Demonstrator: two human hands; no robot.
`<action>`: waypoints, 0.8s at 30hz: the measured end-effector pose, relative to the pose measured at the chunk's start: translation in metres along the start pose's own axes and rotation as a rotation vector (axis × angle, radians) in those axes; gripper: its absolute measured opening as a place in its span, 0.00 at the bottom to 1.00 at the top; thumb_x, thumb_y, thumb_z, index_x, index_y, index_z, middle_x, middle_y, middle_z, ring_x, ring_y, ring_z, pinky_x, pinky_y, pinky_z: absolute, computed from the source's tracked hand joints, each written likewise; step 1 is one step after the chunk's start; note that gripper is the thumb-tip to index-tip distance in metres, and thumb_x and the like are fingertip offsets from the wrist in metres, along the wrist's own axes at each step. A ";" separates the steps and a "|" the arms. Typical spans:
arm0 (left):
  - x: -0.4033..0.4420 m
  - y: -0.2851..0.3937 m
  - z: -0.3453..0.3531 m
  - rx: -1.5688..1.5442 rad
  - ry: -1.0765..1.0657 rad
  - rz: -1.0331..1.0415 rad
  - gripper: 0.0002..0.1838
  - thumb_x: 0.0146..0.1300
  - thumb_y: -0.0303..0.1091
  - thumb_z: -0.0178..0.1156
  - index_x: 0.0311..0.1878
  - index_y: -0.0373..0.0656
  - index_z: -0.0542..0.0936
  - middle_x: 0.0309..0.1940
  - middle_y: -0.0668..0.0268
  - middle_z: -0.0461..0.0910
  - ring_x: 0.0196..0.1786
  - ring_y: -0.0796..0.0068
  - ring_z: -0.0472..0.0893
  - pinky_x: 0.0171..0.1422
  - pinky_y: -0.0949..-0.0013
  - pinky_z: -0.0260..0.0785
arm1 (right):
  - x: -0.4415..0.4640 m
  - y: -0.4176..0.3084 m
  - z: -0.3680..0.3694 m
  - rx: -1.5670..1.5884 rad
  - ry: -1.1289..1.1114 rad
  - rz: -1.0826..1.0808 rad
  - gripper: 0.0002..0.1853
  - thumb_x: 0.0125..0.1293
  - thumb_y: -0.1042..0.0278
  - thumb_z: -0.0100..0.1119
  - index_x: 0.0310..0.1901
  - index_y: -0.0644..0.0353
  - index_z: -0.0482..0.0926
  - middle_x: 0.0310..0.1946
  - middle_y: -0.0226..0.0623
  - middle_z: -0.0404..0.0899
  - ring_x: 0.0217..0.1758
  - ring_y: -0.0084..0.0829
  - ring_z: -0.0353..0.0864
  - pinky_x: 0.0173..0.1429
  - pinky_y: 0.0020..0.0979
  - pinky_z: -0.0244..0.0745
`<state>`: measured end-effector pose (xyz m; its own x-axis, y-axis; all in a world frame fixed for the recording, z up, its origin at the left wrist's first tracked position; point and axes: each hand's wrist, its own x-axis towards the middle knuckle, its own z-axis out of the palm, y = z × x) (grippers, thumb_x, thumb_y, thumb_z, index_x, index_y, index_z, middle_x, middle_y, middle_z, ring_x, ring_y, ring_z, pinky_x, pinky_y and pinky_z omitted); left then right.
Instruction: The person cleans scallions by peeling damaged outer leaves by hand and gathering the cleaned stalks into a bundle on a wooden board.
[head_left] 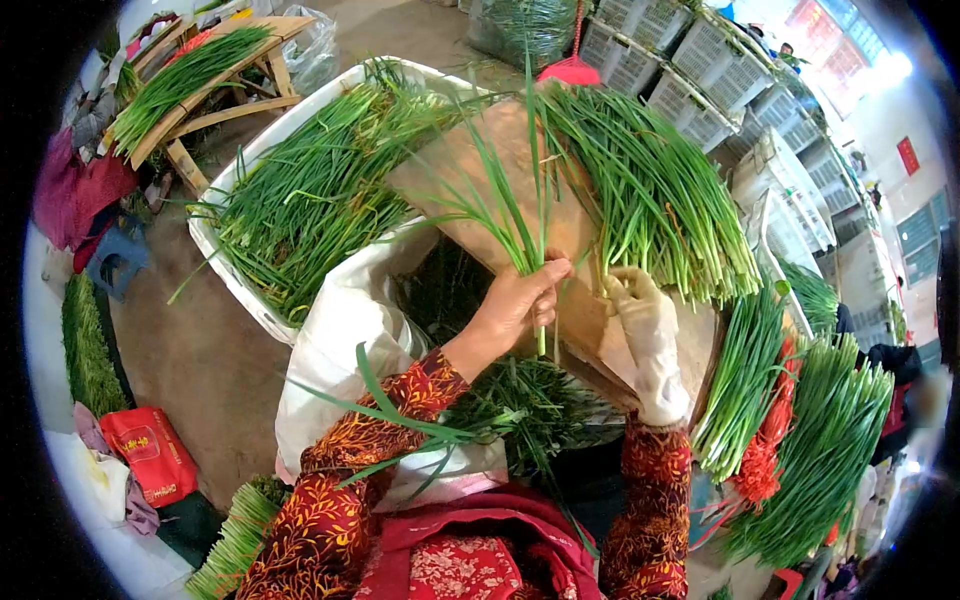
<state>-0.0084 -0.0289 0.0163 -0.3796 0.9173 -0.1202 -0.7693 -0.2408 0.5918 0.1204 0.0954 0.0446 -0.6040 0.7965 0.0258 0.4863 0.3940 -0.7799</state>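
Above an open white sack (335,335), near edge of a wooden board (450,175). Left hand (515,305) bare, thumb and fingers closed low around a small bunch of green stalks (520,235); pale ends poke out below the fist, leaf tips fan upward over the board. Right hand (645,330) in a pale glove, at the board's near side, fingers bent, tips close together by the stem ends of a big green pile (650,190). Cannot tell whether they pinch a stalk or only touch.

Left of the board, a white tub (237,286) heaped with loose greens (320,180). Loose leaves (520,400) down by the sack's mouth; long blades (420,425) across the left sleeve. Right side: bundles (820,440) and red ties (770,450).

Risks, my judgement: bunch held near its base, so a slack grip could let thin stalks splay or slip, probably down among the loose leaves. Too hard a squeeze could bruise them. Pile's stems reach the board's right edge; a knock from the gloved hand could slide some off. Blades on the sleeve may snag if that arm swings.
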 end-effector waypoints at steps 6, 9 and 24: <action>0.001 0.005 -0.002 0.068 -0.020 0.012 0.08 0.60 0.36 0.56 0.40 0.46 0.71 0.32 0.76 0.73 0.19 0.90 0.61 0.20 0.82 0.53 | 0.021 0.003 0.012 -0.694 0.008 -0.086 0.19 0.56 0.50 0.58 0.41 0.56 0.75 0.23 0.40 0.79 0.27 0.40 0.78 0.35 0.36 0.71; 0.001 0.006 -0.005 0.123 0.025 0.007 0.08 0.60 0.37 0.56 0.39 0.46 0.71 0.32 0.76 0.73 0.19 0.90 0.61 0.20 0.82 0.53 | 0.001 -0.014 -0.003 -0.179 -0.146 0.083 0.14 0.58 0.56 0.57 0.38 0.57 0.75 0.20 0.36 0.77 0.23 0.32 0.76 0.30 0.29 0.70; -0.010 -0.003 0.001 0.230 -0.047 -0.127 0.10 0.58 0.38 0.59 0.38 0.44 0.72 0.21 0.79 0.66 0.19 0.90 0.63 0.17 0.84 0.53 | -0.031 -0.028 0.021 0.581 -0.081 0.034 0.14 0.59 0.64 0.59 0.41 0.65 0.72 0.33 0.32 0.77 0.32 0.19 0.73 0.34 0.21 0.68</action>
<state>-0.0019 -0.0375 0.0162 -0.2590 0.9505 -0.1717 -0.6703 -0.0489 0.7405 0.1123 0.0500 0.0530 -0.6516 0.7578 -0.0352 0.0942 0.0349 -0.9949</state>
